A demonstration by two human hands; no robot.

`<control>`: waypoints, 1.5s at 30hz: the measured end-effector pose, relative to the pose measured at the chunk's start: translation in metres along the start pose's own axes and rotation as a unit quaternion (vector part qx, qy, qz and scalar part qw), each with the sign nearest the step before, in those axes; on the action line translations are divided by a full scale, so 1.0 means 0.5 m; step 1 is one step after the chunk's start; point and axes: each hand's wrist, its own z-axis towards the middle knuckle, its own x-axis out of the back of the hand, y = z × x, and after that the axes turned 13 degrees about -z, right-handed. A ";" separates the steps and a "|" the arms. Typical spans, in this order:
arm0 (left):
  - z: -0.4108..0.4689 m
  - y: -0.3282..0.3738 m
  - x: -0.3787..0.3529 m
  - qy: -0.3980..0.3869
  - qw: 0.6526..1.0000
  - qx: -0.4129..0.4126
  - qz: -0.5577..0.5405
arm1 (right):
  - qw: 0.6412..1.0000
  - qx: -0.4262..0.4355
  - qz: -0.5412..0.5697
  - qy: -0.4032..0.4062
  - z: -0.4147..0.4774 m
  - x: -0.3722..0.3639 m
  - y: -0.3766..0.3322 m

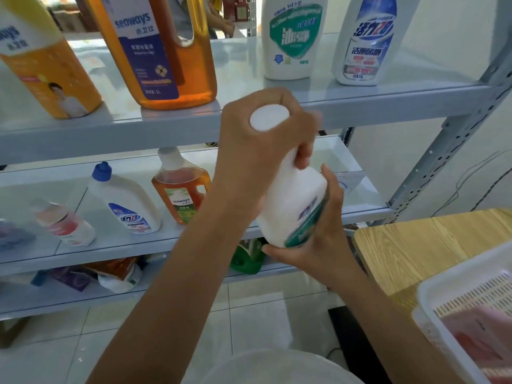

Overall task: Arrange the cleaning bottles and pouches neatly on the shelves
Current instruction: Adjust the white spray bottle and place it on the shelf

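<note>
I hold a white bottle (296,200) with a green label in front of the shelves. My left hand (257,151) grips its neck, fingers curled around the white cap. My right hand (318,245) cups its base from below, fingers wrapped around the bottom. The top shelf (360,101) carries two amber bottles (163,51) at left, then a white and green bottle (293,37) and a white and blue bottle (365,40) at right. On the middle shelf (124,245) stand a pink bottle (66,223), a blue-capped white bottle (124,200) and a small amber bottle (180,189).
The bottom shelf holds pouches (116,273) and a green bottle (246,256). A wooden table (415,245) stands at the right with a white perforated basket (457,314) holding pink pouches. A grey shelf upright (448,139) rises at the right. Another person's hand shows behind the shelving.
</note>
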 end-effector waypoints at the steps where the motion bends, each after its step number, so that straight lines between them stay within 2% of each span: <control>1: 0.002 0.005 0.011 -0.072 0.997 -0.001 -0.008 | 0.998 0.011 0.040 -0.040 0.007 0.022 0.003; 3: 0.007 0.016 0.023 -0.192 0.981 0.010 -0.029 | 0.984 0.019 0.124 -0.126 0.028 0.071 0.007; 4: 0.010 0.017 0.024 -0.220 0.974 0.026 -0.048 | 0.977 0.022 0.141 -0.160 0.037 0.090 0.007; 6: 0.015 0.016 0.025 -0.210 0.973 0.060 -0.070 | 0.978 0.023 0.118 -0.173 0.042 0.099 0.001; 8: 0.019 0.010 0.025 -0.148 0.987 0.053 -0.020 | 0.988 -0.006 0.092 -0.125 0.034 0.081 -0.011; 10: 0.021 0.001 0.018 -0.033 0.997 0.019 0.063 | 0.997 -0.032 0.056 -0.044 0.025 0.053 -0.018; 13: 0.022 -0.011 0.001 0.140 0.978 -0.031 0.153 | 0.998 -0.048 0.013 0.037 0.020 0.020 -0.032; 15: 0.017 -0.016 0.000 0.168 0.972 -0.039 0.161 | 0.997 -0.059 -0.002 0.053 0.019 0.009 -0.037; 16: 0.015 -0.015 0.006 0.139 0.981 -0.032 0.130 | 0.996 -0.066 -0.001 0.055 0.019 0.008 -0.038; 18: 0.009 -0.011 0.027 0.034 0.999 0.005 0.027 | 0.994 -0.091 0.017 0.056 0.020 0.012 -0.035; 20: 0.007 -0.009 0.052 -0.046 0.997 0.015 -0.052 | 0.992 -0.106 0.017 0.063 0.020 0.017 -0.030; 21: 0.004 -0.007 0.057 -0.045 0.997 0.002 -0.056 | 0.992 -0.106 0.006 0.068 0.020 0.019 -0.028; 24: 0.004 -0.006 0.059 0.036 0.998 -0.052 0.025 | 0.991 -0.095 -0.030 0.084 0.017 0.015 -0.028; 26: 0.009 -0.010 0.060 0.038 0.994 -0.057 0.085 | 0.991 -0.097 -0.037 0.088 0.015 0.013 -0.026; 29: 0.014 -0.007 0.072 -0.119 0.987 -0.008 0.111 | 0.988 -0.125 -0.002 0.092 0.014 0.015 -0.020; 31: 0.014 -0.003 0.081 -0.173 0.981 0.016 0.084 | 0.987 -0.131 0.011 0.096 0.009 0.018 -0.015; 36: 0.018 -0.004 0.069 -0.064 0.993 -0.022 0.092 | 0.986 -0.133 -0.008 0.098 -0.006 0.016 -0.009; 38: 0.019 -0.008 0.065 -0.107 0.991 0.012 0.084 | 0.984 -0.144 0.004 0.102 -0.008 0.015 -0.010; 40: 0.016 -0.009 0.064 -0.164 0.984 0.059 0.026 | 0.983 -0.155 0.010 0.102 -0.011 0.014 -0.010; 41: 0.014 -0.008 0.064 -0.165 0.984 0.065 0.002 | 0.982 -0.156 0.007 0.103 -0.014 0.013 -0.008; 43: 0.013 -0.007 0.059 -0.118 0.992 0.040 -0.003 | 0.983 -0.152 -0.001 0.107 -0.018 0.012 -0.008; 45: 0.015 -0.014 0.053 -0.069 0.997 0.004 0.039 | 0.983 -0.146 -0.002 0.108 -0.021 0.011 -0.007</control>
